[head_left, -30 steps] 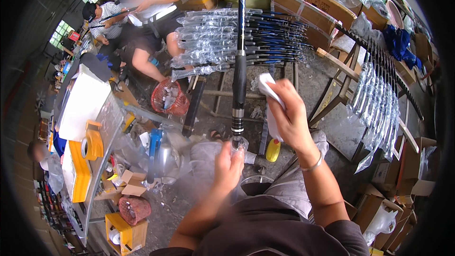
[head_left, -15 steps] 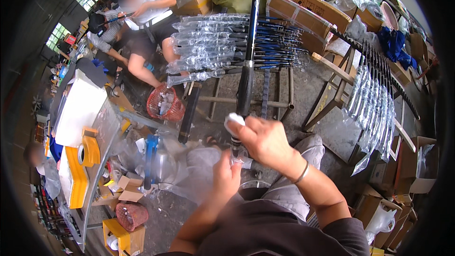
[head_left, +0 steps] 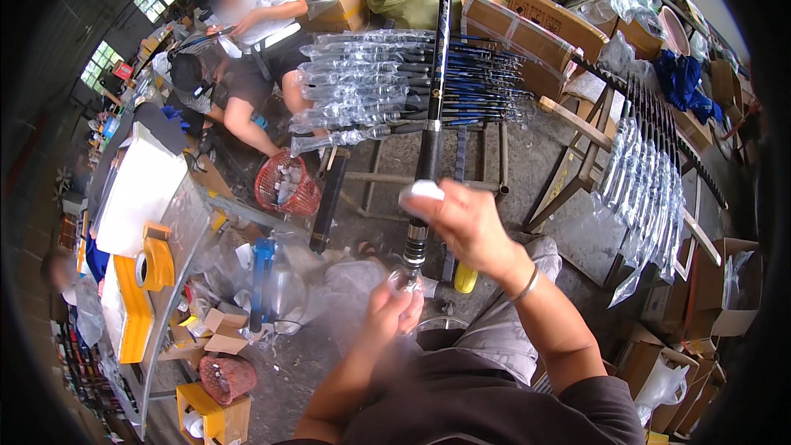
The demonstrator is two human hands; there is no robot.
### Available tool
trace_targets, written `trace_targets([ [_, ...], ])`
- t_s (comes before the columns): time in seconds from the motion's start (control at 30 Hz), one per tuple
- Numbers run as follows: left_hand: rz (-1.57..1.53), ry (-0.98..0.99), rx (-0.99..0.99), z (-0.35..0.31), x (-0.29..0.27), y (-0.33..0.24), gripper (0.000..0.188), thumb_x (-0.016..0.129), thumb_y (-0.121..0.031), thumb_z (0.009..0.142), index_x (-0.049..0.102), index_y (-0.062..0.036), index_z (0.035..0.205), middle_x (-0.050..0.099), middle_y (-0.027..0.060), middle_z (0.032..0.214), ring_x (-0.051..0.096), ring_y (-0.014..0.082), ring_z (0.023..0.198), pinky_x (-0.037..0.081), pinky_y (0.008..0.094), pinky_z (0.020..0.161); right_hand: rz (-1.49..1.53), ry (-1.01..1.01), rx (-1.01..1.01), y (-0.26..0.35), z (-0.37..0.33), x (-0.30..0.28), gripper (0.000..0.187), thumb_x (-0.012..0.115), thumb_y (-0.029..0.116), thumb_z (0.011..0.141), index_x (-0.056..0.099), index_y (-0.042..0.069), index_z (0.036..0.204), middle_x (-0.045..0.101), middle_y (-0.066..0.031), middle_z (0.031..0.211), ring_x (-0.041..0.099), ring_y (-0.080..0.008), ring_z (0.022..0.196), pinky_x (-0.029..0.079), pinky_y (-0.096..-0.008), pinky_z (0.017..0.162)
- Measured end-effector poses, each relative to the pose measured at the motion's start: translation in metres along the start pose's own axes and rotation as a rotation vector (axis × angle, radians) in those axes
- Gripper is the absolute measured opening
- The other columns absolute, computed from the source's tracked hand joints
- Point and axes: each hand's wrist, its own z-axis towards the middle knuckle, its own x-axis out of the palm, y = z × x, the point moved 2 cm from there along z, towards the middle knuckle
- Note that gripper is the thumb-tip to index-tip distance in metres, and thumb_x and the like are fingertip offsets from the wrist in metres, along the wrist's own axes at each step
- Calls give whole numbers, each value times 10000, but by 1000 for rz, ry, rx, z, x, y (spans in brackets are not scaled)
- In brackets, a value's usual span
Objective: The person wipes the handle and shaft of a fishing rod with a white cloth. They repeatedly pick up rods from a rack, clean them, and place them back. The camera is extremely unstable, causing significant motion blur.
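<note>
A black fishing rod (head_left: pixel 429 151) stretches away from me between my hands, with a dark grip and ringed silver-black fittings near its lower end. My right hand (head_left: pixel 471 227) is closed around the grip, and something white (head_left: pixel 423 191), perhaps a cloth or finger cover, shows at its thumb. Lower down, my left hand (head_left: pixel 392 310) closes on the rod's near end, where clear plastic (head_left: pixel 404 280) bunches at the fingertips. Beyond the rod, several bagged fishing rods (head_left: pixel 354 91) lie side by side on a metal rack (head_left: pixel 503 156).
More bagged rods (head_left: pixel 643 173) lean on a wooden stand (head_left: pixel 577 128) at right. A red basket (head_left: pixel 286 185) stands on the floor near a seated person (head_left: pixel 264 0). Left is a bench with a tape roll (head_left: pixel 153 269). Cardboard boxes (head_left: pixel 527 25) line the back.
My right hand has slid a little up the rod, away from my left hand, exposing the ringed fittings between them. My left hand has shifted slightly. A co-worker at far left has bent lower.
</note>
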Motion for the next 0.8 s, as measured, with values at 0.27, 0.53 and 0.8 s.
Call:
trace_targets([
  [0.27, -297, 180, -114, -5, -7, 3, 377, 570, -344, 909, 502, 6, 1027, 416, 17, 595, 328, 69, 354, 281, 241, 321, 156, -61, 30, -15, 20, -24, 431, 589, -27, 756, 601, 120, 1162, 500, -86, 717, 519, -248, 636, 457, -344, 571],
  [0.53, -394, 284, -186, -11, -6, 5, 377, 549, -335, 922, 492, 17, 1048, 410, 17, 599, 317, 64, 351, 282, 233, 324, 468, -27, 128, -7, -8, 4, 275, 523, 58, 896, 590, 76, 1162, 605, -145, 1101, 608, -288, 944, 479, -343, 827],
  [0.8, -140, 66, -97, -24, -23, 0, 351, 515, -322, 940, 496, 6, 1064, 429, 32, 620, 340, 74, 385, 303, 239, 348, 58, -52, 66, -14, 18, -39, 449, 581, 11, 784, 571, 173, 1204, 549, -90, 750, 586, -276, 667, 498, -349, 589],
])
